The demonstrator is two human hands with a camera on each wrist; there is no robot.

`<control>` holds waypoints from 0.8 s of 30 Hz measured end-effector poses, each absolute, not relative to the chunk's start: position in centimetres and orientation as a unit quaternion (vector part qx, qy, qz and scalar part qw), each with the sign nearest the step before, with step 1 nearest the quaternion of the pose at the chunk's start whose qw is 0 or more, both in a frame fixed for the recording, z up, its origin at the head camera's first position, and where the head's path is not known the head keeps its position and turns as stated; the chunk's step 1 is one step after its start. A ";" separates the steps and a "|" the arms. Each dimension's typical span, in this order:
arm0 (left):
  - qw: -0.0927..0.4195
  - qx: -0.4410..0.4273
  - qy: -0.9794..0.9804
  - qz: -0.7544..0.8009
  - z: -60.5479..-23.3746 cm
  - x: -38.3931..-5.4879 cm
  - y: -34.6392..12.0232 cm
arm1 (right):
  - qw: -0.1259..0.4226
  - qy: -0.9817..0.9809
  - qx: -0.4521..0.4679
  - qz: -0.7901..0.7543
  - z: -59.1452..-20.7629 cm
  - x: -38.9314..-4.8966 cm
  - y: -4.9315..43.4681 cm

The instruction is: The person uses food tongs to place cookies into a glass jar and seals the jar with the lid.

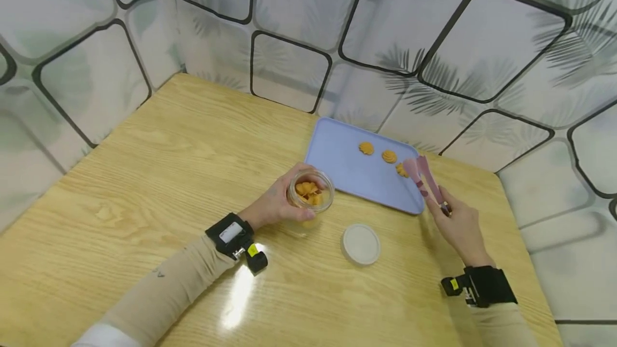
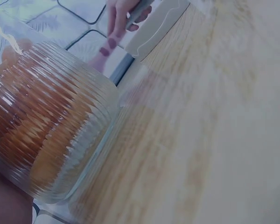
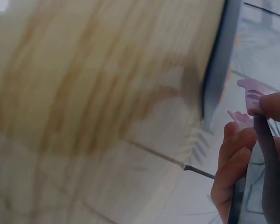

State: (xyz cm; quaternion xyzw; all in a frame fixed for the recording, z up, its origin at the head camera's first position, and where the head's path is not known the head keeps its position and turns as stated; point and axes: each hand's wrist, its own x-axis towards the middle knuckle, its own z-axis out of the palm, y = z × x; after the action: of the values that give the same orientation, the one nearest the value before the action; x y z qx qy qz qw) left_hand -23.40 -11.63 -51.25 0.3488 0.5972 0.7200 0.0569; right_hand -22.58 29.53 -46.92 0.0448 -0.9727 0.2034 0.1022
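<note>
My left hand (image 1: 276, 201) grips a clear glass jar (image 1: 326, 201), its mouth facing up toward the head camera. Several golden cookies (image 1: 308, 190) lie inside; the left wrist view shows them through the ribbed glass (image 2: 91, 112). At the tray's right end, my right hand (image 1: 460, 225) holds pink-tipped tongs (image 1: 430, 176) with a dark grip, their two arms spread apart. The tips overlap the tray's right edge, beside the nearest of three cookies (image 1: 389, 156) set in a row on the blue tray (image 1: 337, 157). In the right wrist view, thumb and fingers (image 3: 235, 170) pinch the tongs.
A round white lid (image 1: 361, 245) lies on the wooden table (image 1: 202, 138) between the hands, in front of the tray. Patterned curtain panels (image 1: 289, 68) enclose the table at the back and both sides, close behind the tray.
</note>
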 end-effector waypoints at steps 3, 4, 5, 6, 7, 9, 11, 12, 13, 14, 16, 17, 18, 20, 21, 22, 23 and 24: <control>0.058 0.352 0.592 0.723 -51.4 -23.4 -11.4 | 0.080 -0.976 0.036 0.200 -47.5 -23.1 29.9; 0.059 0.353 0.591 0.723 -51.4 -23.4 -11.4 | 0.073 -0.976 0.034 0.200 -47.6 -23.4 29.9; 0.059 0.353 0.591 0.723 -51.4 -23.4 -11.3 | 0.064 -0.977 0.032 0.203 -47.7 -23.5 29.9; 0.059 0.352 0.592 0.722 -51.4 -23.4 -11.4 | 0.055 -0.977 0.030 0.204 -47.7 -23.8 29.7; 0.060 0.352 0.593 0.721 -51.4 -23.4 -11.4 | 0.045 -0.978 0.028 0.204 -47.7 -23.9 29.6; 0.063 0.351 0.596 0.720 -51.4 -23.4 -11.5 | 0.024 -0.979 0.024 0.200 -47.6 -24.2 29.4; 0.063 0.350 0.597 0.719 -51.3 -23.4 -11.5 | 0.010 -0.981 0.023 0.195 -47.4 -24.3 29.3; 0.063 0.349 0.597 0.719 -51.3 -23.4 -11.5 | 0.004 -0.981 0.023 0.193 -47.3 -24.3 29.3; 0.063 0.348 0.598 0.719 -51.2 -23.5 -11.5 | 0.000 -0.981 0.022 0.190 -47.2 -24.3 29.2; 0.062 0.348 0.598 0.719 -51.2 -23.5 -11.5 | 0.000 -0.982 0.024 0.189 -47.2 -24.3 29.2; 0.061 0.348 0.598 0.720 -51.2 -23.5 -11.4 | 0.004 -0.983 0.024 0.185 -47.2 -24.4 29.1; 0.060 0.348 0.597 0.720 -51.2 -23.5 -11.4 | 0.008 -0.983 0.026 0.181 -47.2 -24.4 29.0; 0.061 0.349 0.596 0.720 -51.2 -23.6 -11.4 | 0.012 -0.984 0.028 0.177 -47.2 -24.3 29.0; 0.062 0.350 0.594 0.721 -51.2 -23.5 -11.4 | 0.024 -0.984 0.038 0.170 -47.4 -24.3 29.0; 0.063 0.350 0.594 0.722 -51.2 -23.5 -11.4 | 0.030 -0.984 0.043 0.168 -47.5 -24.2 29.0; 0.064 0.349 0.594 0.722 -51.3 -23.5 -11.4 | 0.035 -0.984 0.050 0.169 -47.6 -24.1 28.9; 0.064 0.348 0.594 0.722 -51.3 -23.5 -11.4 | 0.039 -0.983 0.056 0.171 -47.7 -23.9 28.9; 0.064 0.347 0.595 0.722 -51.3 -23.5 -11.4 | 0.043 -0.982 0.062 0.173 -47.7 -23.7 28.9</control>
State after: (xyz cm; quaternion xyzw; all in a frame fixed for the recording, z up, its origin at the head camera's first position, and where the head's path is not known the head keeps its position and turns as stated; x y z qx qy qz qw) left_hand -23.48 -11.42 -51.32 0.3474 0.5951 0.7219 0.0638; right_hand -23.73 28.91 -47.74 0.0623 -0.9821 0.1726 0.0428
